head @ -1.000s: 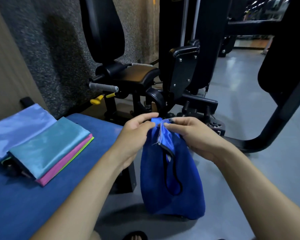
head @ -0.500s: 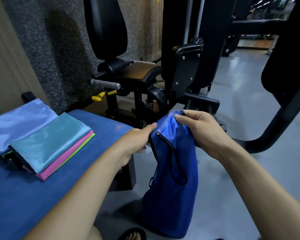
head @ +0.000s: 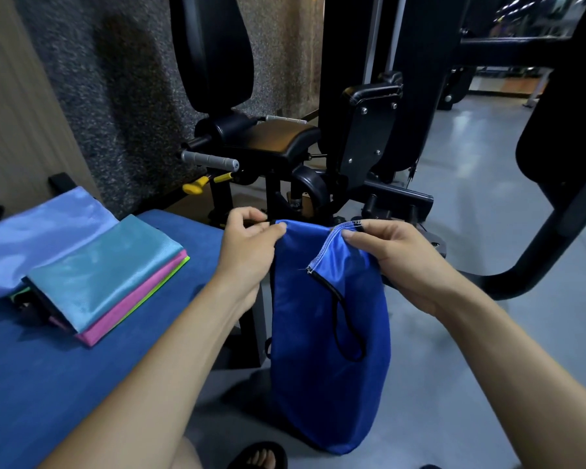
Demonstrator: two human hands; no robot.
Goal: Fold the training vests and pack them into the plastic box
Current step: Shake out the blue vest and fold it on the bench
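Observation:
A dark blue training vest (head: pixel 322 367) with black trim hangs in front of me, just right of the bench and above the floor. My left hand (head: pixel 247 245) pinches its top edge at the left corner. My right hand (head: pixel 386 255) pinches the stitched top hem at the right. The top edge is stretched between the two hands. A stack of folded vests (head: pixel 92 275) in light blue, teal, pink and green lies on the blue bench (head: pixel 65 384) at the left. No plastic box is in view.
A black gym machine (head: pixel 285 143) with seat, grey handle and yellow levers stands right behind the vest. A curved black frame (head: pixel 538 252) crosses the grey floor at the right. A sandalled foot (head: pixel 261 456) shows at the bottom edge.
My hands were close together on the bunched top of the vest; they have moved apart and spread the top edge between them. The vest hangs a little lower and wider.

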